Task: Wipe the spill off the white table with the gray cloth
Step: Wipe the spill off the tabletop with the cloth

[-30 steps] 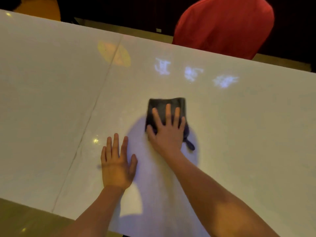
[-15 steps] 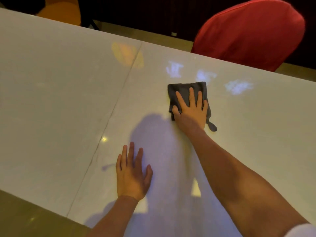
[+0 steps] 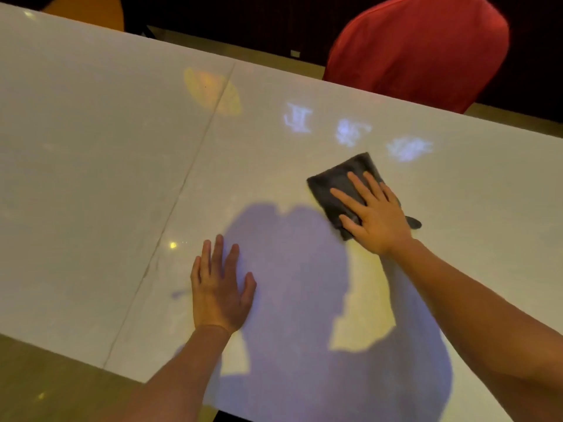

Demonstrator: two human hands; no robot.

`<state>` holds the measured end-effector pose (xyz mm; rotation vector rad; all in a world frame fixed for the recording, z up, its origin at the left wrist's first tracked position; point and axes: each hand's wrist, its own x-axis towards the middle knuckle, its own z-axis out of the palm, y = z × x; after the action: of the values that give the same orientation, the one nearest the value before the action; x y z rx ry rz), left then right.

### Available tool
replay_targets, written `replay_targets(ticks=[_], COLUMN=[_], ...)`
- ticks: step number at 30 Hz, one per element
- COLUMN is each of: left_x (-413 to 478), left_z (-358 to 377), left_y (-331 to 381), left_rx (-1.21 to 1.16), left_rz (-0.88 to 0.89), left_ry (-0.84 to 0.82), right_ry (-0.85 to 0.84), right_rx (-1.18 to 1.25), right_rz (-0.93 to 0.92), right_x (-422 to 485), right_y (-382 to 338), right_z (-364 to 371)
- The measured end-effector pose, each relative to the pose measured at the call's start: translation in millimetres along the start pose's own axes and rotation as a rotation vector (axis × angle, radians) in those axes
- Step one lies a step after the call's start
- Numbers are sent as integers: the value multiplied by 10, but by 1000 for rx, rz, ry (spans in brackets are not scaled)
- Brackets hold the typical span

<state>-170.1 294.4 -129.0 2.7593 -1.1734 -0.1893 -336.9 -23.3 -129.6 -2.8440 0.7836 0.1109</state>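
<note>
The folded gray cloth (image 3: 338, 181) lies flat on the white table (image 3: 91, 178), right of centre. My right hand (image 3: 374, 220) presses down on it with fingers spread, and the thumb sits at the cloth's near edge. A small tail of cloth sticks out to the right of that hand. My left hand (image 3: 219, 290) rests flat on the bare table nearer to me, fingers apart, holding nothing. Three pale bluish patches (image 3: 350, 132) show on the surface just beyond the cloth. Whether they are liquid or reflections I cannot tell.
A red-covered chair (image 3: 420, 47) stands behind the table's far edge at the right, and an orange chair (image 3: 91, 10) at the far left. A seam (image 3: 182, 190) runs across the tabletop left of my hands. My shadow falls between my arms.
My right hand has pushed the cloth away from me and to the right, closer to the pale patches, and turned it at an angle. My left hand has stayed flat in place.
</note>
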Motion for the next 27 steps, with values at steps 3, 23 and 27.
replay_targets(ticks=[3, 23, 27], left_x=[-25, -79, -136], left_z=[55, 144, 74], left_y=[-6, -25, 309], left_rx=[-39, -1, -9], left_rz=[34, -21, -128], left_ry=[61, -15, -16], right_ry=[71, 57, 39], right_rx=[84, 152, 224], right_rz=[476, 807, 621], right_x=[-286, -2534, -2554], right_y=[-119, -172, -1158], right_z=[61, 303, 408])
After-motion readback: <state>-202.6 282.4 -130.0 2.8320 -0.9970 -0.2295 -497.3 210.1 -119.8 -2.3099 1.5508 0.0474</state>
